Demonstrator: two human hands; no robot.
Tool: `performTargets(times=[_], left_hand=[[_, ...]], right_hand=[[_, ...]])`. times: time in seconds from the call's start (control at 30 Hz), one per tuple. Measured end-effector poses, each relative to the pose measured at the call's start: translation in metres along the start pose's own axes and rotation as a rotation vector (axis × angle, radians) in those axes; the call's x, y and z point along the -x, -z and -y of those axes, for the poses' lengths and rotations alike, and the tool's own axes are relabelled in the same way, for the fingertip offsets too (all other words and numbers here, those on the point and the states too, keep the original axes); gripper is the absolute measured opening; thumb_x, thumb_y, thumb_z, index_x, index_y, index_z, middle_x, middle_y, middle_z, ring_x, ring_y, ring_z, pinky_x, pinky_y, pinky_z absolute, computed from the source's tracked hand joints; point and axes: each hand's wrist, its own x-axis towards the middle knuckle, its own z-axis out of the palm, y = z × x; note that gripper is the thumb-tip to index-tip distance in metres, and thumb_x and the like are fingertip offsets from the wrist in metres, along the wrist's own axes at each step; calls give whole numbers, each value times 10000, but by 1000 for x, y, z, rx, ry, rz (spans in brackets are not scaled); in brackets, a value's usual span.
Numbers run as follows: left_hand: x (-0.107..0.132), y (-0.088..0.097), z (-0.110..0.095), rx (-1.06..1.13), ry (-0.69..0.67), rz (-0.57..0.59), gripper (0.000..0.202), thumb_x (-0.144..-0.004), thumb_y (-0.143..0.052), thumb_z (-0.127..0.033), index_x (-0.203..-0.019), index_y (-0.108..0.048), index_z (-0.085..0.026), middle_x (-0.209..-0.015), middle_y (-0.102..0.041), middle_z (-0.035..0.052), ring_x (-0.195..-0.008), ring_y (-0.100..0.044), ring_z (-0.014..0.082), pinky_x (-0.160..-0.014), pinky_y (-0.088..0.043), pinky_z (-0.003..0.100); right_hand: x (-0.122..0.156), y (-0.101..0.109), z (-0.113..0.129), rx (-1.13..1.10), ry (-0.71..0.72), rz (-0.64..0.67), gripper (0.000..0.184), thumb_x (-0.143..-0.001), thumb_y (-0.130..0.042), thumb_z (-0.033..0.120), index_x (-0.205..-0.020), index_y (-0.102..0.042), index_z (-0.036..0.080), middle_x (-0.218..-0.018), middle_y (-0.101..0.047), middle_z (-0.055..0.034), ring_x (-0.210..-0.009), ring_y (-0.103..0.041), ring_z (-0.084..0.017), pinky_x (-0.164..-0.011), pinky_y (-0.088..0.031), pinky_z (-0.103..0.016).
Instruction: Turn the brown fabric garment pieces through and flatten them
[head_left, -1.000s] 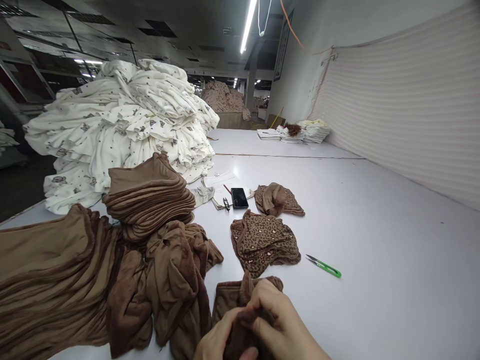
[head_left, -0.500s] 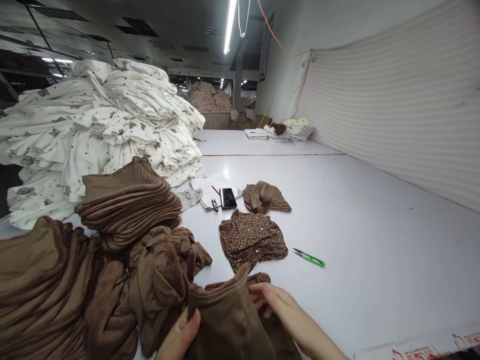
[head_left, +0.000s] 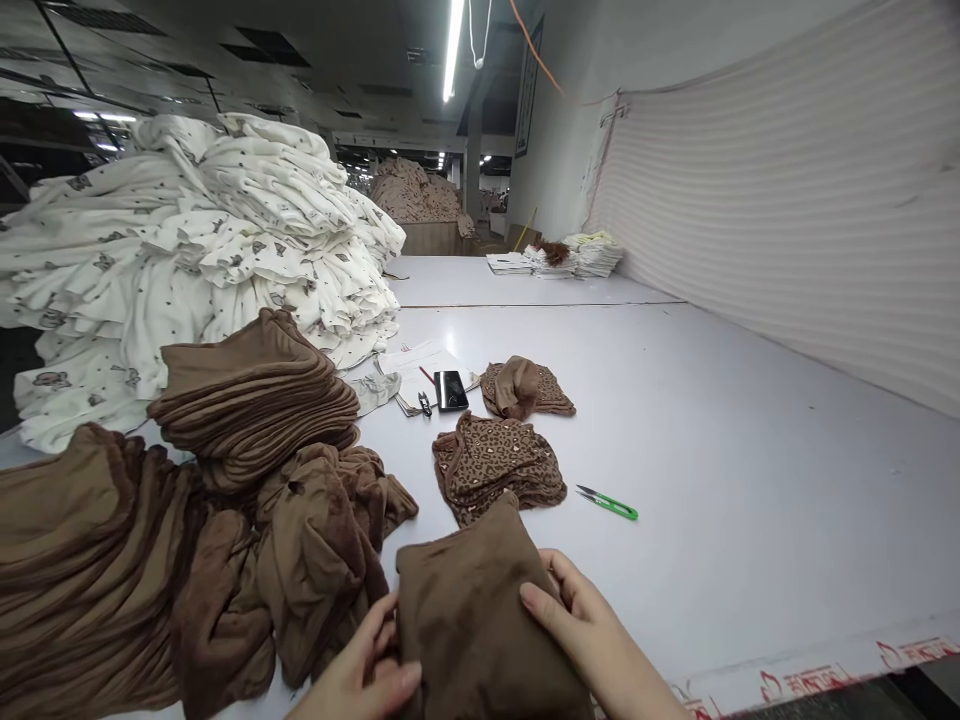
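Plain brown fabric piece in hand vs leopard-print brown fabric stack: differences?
The plain brown fabric piece is unpatterned; the leopard-print brown fabric stack is spotted. Left hand and right hand hold the piece; the stack lies on the pale table. Both are brown cloth.

A plain brown is shown by the held cloth (head_left: 480, 610) and is matched in the tall stack (head_left: 251, 400). The leopard cloth (head_left: 502, 460) is spotted dark on tan, with small pale pink marks scattered over it. The white heap (head_left: 172, 250) is printed with grey and black motifs. The snips (head_left: 616, 507) are coloured green at the handle. The table (head_left: 735, 480) is toned pale lavender-grey, the curtain (head_left: 780, 210) banded in pinkish white.
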Motion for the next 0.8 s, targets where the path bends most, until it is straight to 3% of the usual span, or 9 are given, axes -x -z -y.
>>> performTargets(times=[0.03, 0.1, 0.2, 0.33, 0.43, 0.5, 0.6, 0.7, 0.8], left_hand=[[-3, 6, 11, -112, -17, -41, 820, -583, -878, -375, -1284, -484, -214, -1082, -734, 106, -901, -725, 268, -836, -550, 357], [-7, 11, 24, -177, -87, -85, 929, -575, -854, -483, -1327, -402, -179, -1138, -695, 156, -958, -703, 275, -840, -543, 332], [-3, 6, 15, -299, -219, -88, 870, -739, -690, -563, -1430, -285, -224, -1333, -587, 161, -1140, -630, 270, -930, -507, 322], [11, 7, -10, -861, -452, -86, 510, -903, -510, -359, -1406, -431, -322, -1486, -472, 48, -1377, -406, 244, -1122, -331, 376], [18, 15, -10, -1330, -526, -25, 592, -847, -537, -224, -1430, -433, -236, -1415, -547, 138, -1271, -540, 291, -1015, -470, 378], [18, 13, -5, -1590, -602, -108, 602, -824, -561, -234, -1414, -459, -168, -1417, -518, 230, -1183, -608, 348, -900, -554, 410], [12, -4, 0, -1885, -867, -245, 530, -861, -545, -313, -1366, -525, -155, -1484, -411, 251, -1252, -531, 406, -880, -561, 481], [-6, -22, 10, -2025, -1039, -133, 646, -857, -554, -417, -1435, -419, -162, -1486, -409, 214, -1318, -447, 417, -941, -514, 549], [-28, -21, 28, -2079, -1059, -66, 761, -817, -533, -611, -1439, -409, -192, -1374, -535, 253, -1198, -569, 440, -844, -538, 594]], right_hand=[[-1, 5, -4, 47, -36, 3, 376, -779, -733, 442, -1034, -569, 220, -1020, -708, -41, -957, -665, -220, -827, -496, -321], [-2, 13, -12, 116, -83, 34, 399, -748, -747, 437, -1022, -562, 214, -1005, -706, -47, -970, -660, -237, -825, -502, -331], [0, 19, -13, 261, -2, -15, 420, -803, -659, 448, -1133, -529, 222, -1058, -678, -57, -1018, -630, -240, -866, -492, -350], [8, 26, -7, 734, 73, -174, 546, -886, -513, 374, -1395, -354, 256, -972, -652, -37, -822, -654, -214, -800, -514, -363], [14, 34, -13, 1086, 66, -122, 648, -851, -509, 248, -1468, -315, 211, -1102, -646, -106, -968, -659, -258, -876, -513, -385], [14, 34, -19, 1340, 67, -95, 657, -836, -514, 224, -1470, -353, 167, -1197, -621, -180, -984, -671, -307, -841, -543, -422], [4, 22, -28, 1719, 318, -145, 584, -895, -487, 295, -1450, -406, 133, -1331, -546, -263, -1008, -669, -383, -765, -574, -486], [-17, 12, -42, 1895, 719, -26, 594, -873, -566, 326, -1419, -451, 124, -1441, -449, -226, -1247, -513, -421, -909, -521, -543], [-38, 20, -61, 1969, 763, 63, 633, -745, -714, 353, -1309, -572, 104, -1353, -517, -262, -1163, -572, -460, -837, -537, -597]])
